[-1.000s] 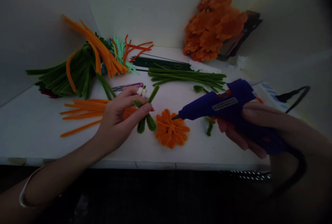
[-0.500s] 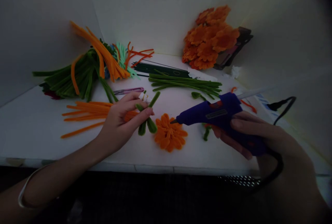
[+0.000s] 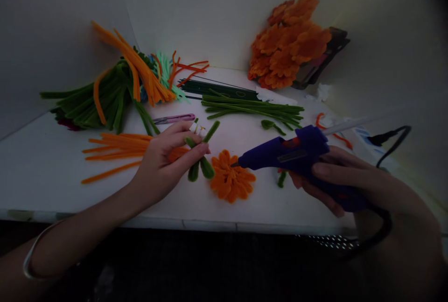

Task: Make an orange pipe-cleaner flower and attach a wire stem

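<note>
My left hand (image 3: 168, 157) pinches a green pipe-cleaner piece (image 3: 206, 167) with looped, leaf-like ends, between thumb and fingers. Wrapped in my right hand (image 3: 350, 171) is a blue hot glue gun (image 3: 294, 155), a clear glue stick (image 3: 350, 125) poking out of its back. Its metal nozzle points left, over or just above an orange pipe-cleaner flower (image 3: 231, 178) lying on the white table. I cannot tell whether the nozzle touches the flower. Orange pipe cleaners (image 3: 112, 152) lie under and beside my left hand.
Behind lie green pipe cleaners (image 3: 252, 108), dark green stems (image 3: 213, 88) and pink-handled snips (image 3: 175, 118). A green and orange heap (image 3: 112, 92) stands at left. Finished orange flowers (image 3: 287, 43) lean at the back right. The gun's black cord (image 3: 397, 141) and a small green leaf piece (image 3: 273, 126) are at right.
The view has shifted slightly, so the things at right appear a little farther right. Both hands keep their holds on the green piece and the glue gun.
</note>
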The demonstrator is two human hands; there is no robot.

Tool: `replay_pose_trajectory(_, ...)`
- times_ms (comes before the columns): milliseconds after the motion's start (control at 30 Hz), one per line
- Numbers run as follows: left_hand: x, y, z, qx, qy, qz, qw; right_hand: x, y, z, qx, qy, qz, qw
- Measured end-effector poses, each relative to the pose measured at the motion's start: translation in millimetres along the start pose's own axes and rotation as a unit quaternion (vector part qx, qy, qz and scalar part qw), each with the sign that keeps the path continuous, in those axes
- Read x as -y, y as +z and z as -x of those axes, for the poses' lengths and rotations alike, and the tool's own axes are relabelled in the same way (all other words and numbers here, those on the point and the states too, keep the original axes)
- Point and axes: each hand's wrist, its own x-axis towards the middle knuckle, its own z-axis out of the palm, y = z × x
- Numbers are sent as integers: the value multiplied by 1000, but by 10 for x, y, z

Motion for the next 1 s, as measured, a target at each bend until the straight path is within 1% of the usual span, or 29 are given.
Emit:
replay_pose_trajectory(67, -9, 6, 0, 15, 9, -12, 1000, 22, 21, -5, 8, -8, 6, 1000)
replay_pose_trajectory(200, -15, 20, 12, 69, 36, -56, 995, 46, 58, -3, 13, -10, 17, 1000)
replay_pose_trajectory(333, -6, 23, 29, 82, 59, -83, 991, 56, 75, 17, 9, -3, 25, 1000)
replay_pose_trajectory(400, -4, 22, 33, 92, 71, -86, 989, 57, 72, 26, 7, -2, 28, 1000)
replay_pose_trajectory(567, 12, 25, 42, 141, 116, -77, 980, 57, 55, 32, 10, -6, 41, 999)
replay_pose_trajectory(633, 20, 25, 51, 158, 119, -84, 977, 63, 65, 33, 7, -5, 45, 999)
replay_pose_trajectory(767, 18, 23, 70, 187, 104, -93, 972, 83, 104, 42, -3, 6, 51, 999)
replay_pose_trajectory(867, 7, 22, 74, 191, 99, -94, 972, 92, 110, 55, -4, 10, 52, 999)
replay_pose_trajectory(1000, -4, 19, 66, 199, 97, -99, 970, 88, 79, 71, 12, 11, 61, 998)
